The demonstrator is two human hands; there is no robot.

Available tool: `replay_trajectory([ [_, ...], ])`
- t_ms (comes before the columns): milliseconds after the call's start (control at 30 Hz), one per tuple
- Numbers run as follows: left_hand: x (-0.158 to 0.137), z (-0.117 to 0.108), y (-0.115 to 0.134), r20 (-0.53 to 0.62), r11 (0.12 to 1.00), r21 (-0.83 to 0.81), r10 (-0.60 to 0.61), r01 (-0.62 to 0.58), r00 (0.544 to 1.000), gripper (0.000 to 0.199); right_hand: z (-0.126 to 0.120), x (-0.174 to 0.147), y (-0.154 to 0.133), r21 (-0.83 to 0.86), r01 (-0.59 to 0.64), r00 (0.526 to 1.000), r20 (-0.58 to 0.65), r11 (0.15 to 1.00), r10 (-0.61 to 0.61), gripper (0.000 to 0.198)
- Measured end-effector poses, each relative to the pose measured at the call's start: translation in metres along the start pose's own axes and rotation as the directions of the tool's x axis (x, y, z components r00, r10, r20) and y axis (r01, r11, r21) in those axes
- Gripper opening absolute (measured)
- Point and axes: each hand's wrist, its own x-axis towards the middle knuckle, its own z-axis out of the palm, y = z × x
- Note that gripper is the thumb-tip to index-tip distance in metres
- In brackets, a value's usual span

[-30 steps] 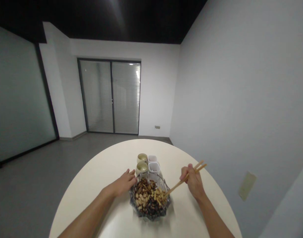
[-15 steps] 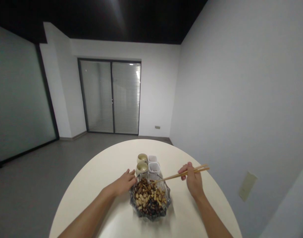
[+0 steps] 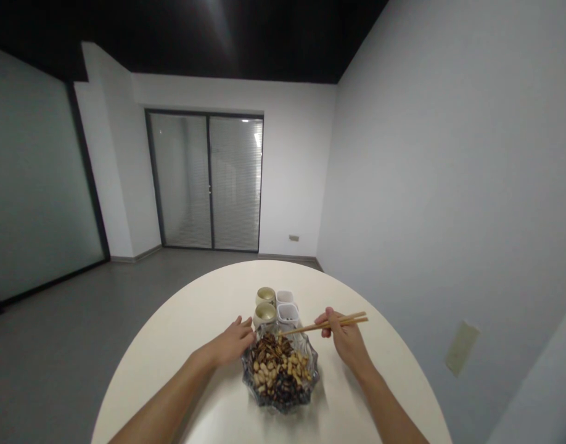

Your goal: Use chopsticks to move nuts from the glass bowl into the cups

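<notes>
My right hand [image 3: 342, 336] is closed around a pair of wooden chopsticks [image 3: 311, 327]. At their tips, over the far side of the bowl, is a small pale piece, possibly a peanut [image 3: 280, 334]. The clear scalloped glass bowl [image 3: 314, 375] holds several kinds of food in separate heaps: brown seeds [image 3: 268, 348], pale shelled nuts [image 3: 264, 373], golden pieces [image 3: 299, 364] and dark pieces [image 3: 287, 387]. My left hand [image 3: 232, 342] lies at the bowl's left rim with its fingers stretched out, seemingly touching the glass.
Just beyond the bowl stand two pale green cups [image 3: 264, 313] on the left and two white square cups [image 3: 288, 314] on the right. The nearer white cup has small dark bits inside. Everything sits on a round cream table [image 3: 185, 320], with a white wall [image 3: 431, 185] to the right.
My right hand has moved left with the chopsticks. Their tips have shifted left and slightly up to the bowl's far edge, with a pale piece now showing there. My left hand stays put.
</notes>
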Motion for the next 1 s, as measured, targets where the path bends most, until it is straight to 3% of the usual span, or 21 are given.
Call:
replay_trajectory([
  [400, 0.0024, 0.0073, -0.0082, -0.035, 0.999, -0.04, -0.014, 0.012, 0.999, 0.055, 0.0022, -0.0006, -0.0007, -0.05, 0.066, 0.994, 0.089, 0.997, -0.061, 0.062],
  [600, 0.0025, 0.0059, -0.0074, -0.025, 0.995, -0.091, -0.039, 0.037, 0.999, 0.061, 0.0015, -0.0014, -0.0033, 0.001, 0.042, 0.998, 0.042, 0.999, -0.042, 0.061],
  [1000, 0.0018, 0.0014, -0.0006, -0.014, 0.995, -0.092, -0.038, 0.036, 0.999, 0.055, -0.0036, 0.0008, 0.0001, -0.011, 0.225, 0.962, -0.157, 0.974, -0.224, 0.046],
])
